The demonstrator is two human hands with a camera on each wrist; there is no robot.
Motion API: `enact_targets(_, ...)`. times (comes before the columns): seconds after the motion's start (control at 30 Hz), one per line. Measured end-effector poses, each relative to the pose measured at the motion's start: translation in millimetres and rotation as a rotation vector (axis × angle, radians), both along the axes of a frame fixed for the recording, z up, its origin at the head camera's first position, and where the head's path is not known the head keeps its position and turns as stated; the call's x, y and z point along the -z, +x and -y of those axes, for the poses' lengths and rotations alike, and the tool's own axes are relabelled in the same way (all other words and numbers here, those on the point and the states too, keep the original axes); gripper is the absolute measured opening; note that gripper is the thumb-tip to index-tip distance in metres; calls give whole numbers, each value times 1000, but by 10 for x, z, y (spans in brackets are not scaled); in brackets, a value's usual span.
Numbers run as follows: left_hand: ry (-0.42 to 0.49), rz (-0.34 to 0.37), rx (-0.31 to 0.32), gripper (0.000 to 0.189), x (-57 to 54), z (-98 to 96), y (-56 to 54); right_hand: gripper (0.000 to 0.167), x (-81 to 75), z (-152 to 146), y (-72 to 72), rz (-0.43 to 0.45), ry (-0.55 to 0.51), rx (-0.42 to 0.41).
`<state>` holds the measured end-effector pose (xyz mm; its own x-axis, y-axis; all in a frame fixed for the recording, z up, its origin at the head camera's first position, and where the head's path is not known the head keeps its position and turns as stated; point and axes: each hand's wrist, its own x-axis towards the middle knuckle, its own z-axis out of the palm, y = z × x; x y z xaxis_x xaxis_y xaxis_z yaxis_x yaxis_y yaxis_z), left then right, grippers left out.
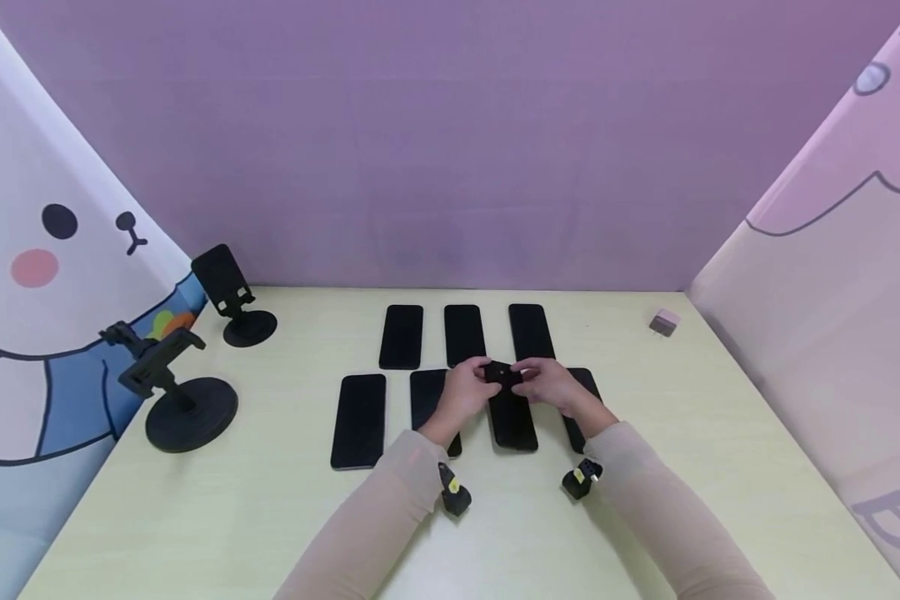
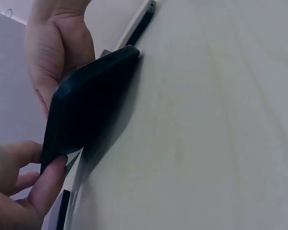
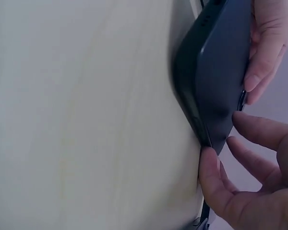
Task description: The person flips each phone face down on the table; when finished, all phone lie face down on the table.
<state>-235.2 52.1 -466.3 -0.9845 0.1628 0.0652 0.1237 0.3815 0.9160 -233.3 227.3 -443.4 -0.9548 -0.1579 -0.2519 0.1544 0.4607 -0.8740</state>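
Observation:
Between my two hands is a black phone (image 1: 513, 421), tilted over the table with its shadow beneath it. My left hand (image 1: 465, 390) pinches one side of its far end. In the left wrist view the left hand's thumb and fingers (image 2: 50, 179) lie on opposite faces of the phone (image 2: 93, 100). Opposite it, my right hand (image 1: 551, 385) pinches the other far corner. The right wrist view shows the right hand (image 3: 259, 187) with its thumb at the phone's edge and fingertips against the smooth dark face (image 3: 218, 72). A square dark part (image 1: 501, 374) shows between both hands.
Several black phones lie flat in two rows, among them one at the near left (image 1: 358, 421) and one behind (image 1: 464, 333). At the left are two black stands, one empty (image 1: 191, 414), one bearing a black panel (image 1: 219, 273). A small plug (image 1: 664, 322) lies far right.

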Motion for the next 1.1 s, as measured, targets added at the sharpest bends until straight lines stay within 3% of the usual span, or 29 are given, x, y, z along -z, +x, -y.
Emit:
enact_targets(0.13, -95, -42, 1, 44, 22, 6, 2, 43, -7, 37, 10, -18, 77, 15)
enact_targets(0.43, -232, -48, 10, 42, 12, -10, 13, 43, -25, 83, 4, -38, 247, 33)
enact_targets(0.83, -350, 3, 54, 42, -28, -2, 10, 43, -50, 135, 7, -50, 365, 6)
enact_targets(0.97, -376, 10, 84, 44, -98, 86, 7, 41, -91, 192, -14, -98, 442, -6)
enact_targets(1.1, -408, 2, 68, 43, -194, 292, 5, 39, -128, 350, -15, -161, 473, -31)
